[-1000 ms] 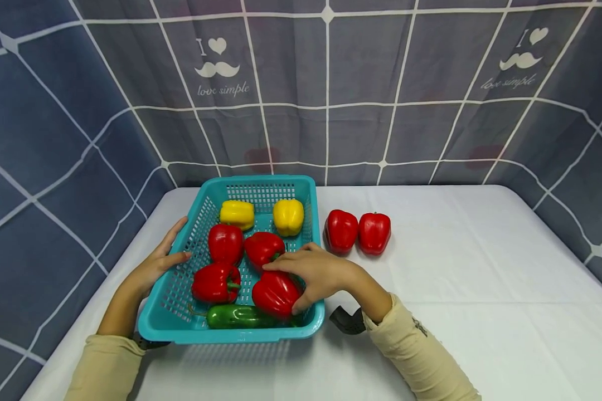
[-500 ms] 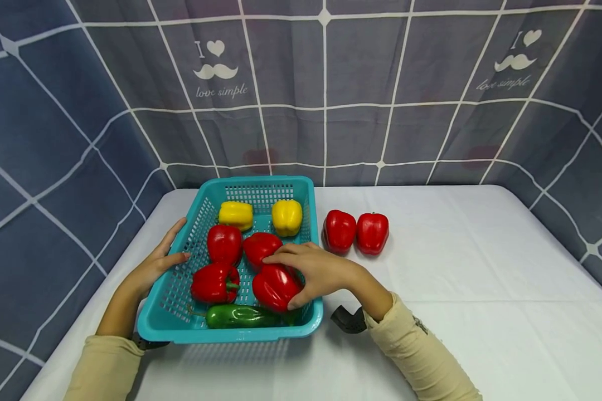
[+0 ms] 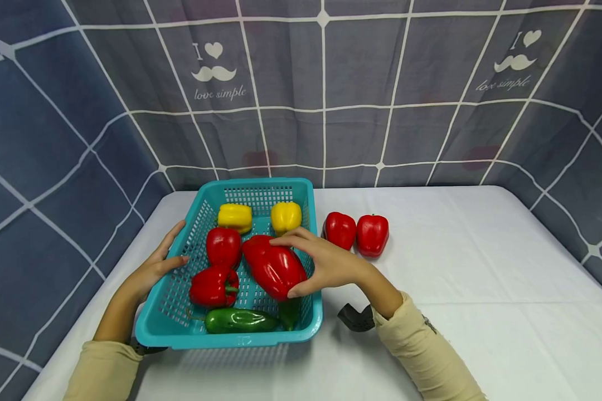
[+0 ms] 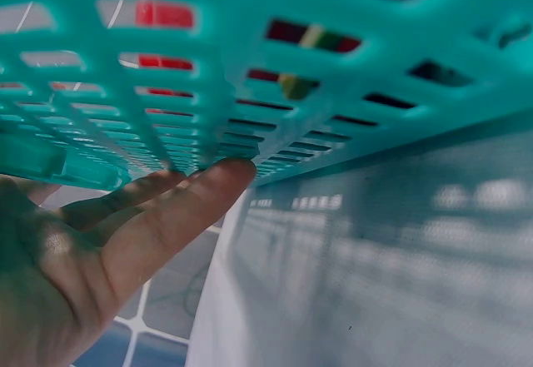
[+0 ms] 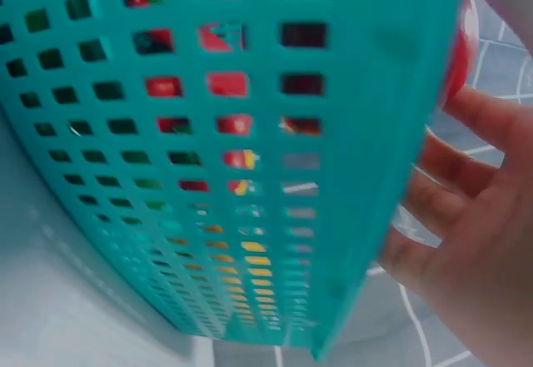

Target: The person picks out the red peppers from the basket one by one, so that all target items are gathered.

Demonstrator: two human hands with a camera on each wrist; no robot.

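My right hand holds a glossy red bell pepper between thumb and fingers, over the right part of a turquoise basket. In the right wrist view this pepper shows partly above the rim. At the basket's left side my left hand grips the rim, thumb over it; in the left wrist view its fingers lie straight along the outer wall. Inside are more red bell peppers, two yellow ones, a long green pepper and another green piece below the held pepper.
Two red bell peppers stand side by side on the white tablecloth, right of the basket. Grey checked cloth rises behind the table and along both sides.
My right hand has raised the red bell pepper and shifted it slightly away from me, uncovering the green piece beneath. My left hand stays at the basket's rim.
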